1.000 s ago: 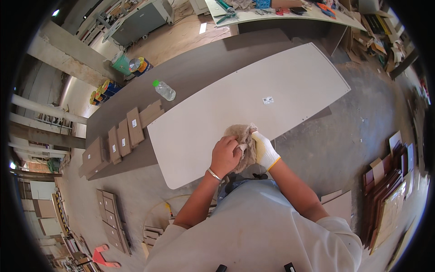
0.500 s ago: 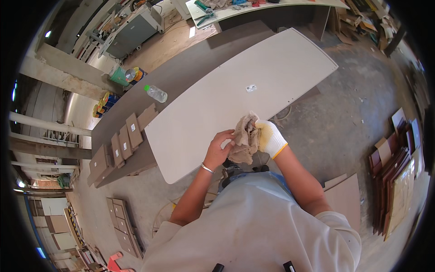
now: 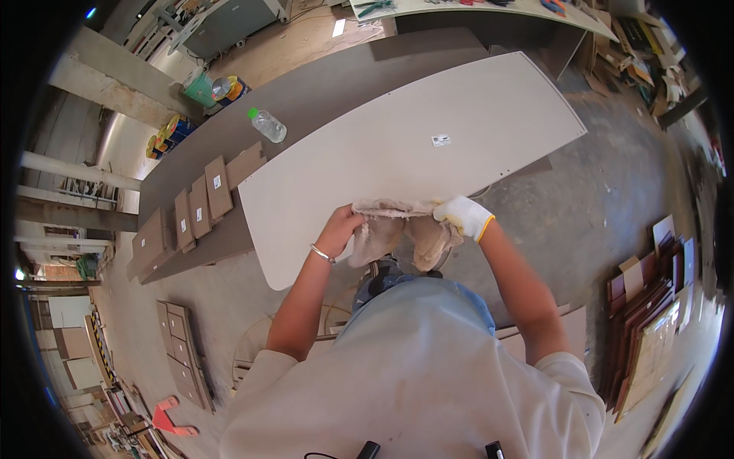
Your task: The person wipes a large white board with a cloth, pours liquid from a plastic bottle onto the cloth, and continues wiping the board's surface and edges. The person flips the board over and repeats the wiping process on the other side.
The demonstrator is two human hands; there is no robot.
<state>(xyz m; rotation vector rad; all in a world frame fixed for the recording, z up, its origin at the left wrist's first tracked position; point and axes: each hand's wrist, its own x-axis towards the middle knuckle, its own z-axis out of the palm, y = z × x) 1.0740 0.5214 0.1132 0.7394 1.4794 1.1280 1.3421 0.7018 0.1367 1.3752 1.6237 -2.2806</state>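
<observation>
Since the earlier frame the hands have drawn apart, and the beige cloth, then a bunched wad running near to far, is now spread out from left to right. Its gathered upper edge forms the long axis, roughly level, one end toward the left and the other toward the right. Below this edge it hangs in two loose folds pointing to the near side, in front of the person's waist and at the near edge of the pale panel.

The bare left hand pinches the cloth's left end between thumb and fingers, a bracelet on its wrist. The right hand, in a white and yellow glove, grips the right end; its fingertips are partly hidden.

The panel lies slantwise, its long axis running from near left to far right, with a small label right of its middle. Under it stretches a grey-brown surface, bearing a green-capped clear bottle just beyond the panel's far edge and a row of brown boards at left. Stacked panels stand well apart at right.
</observation>
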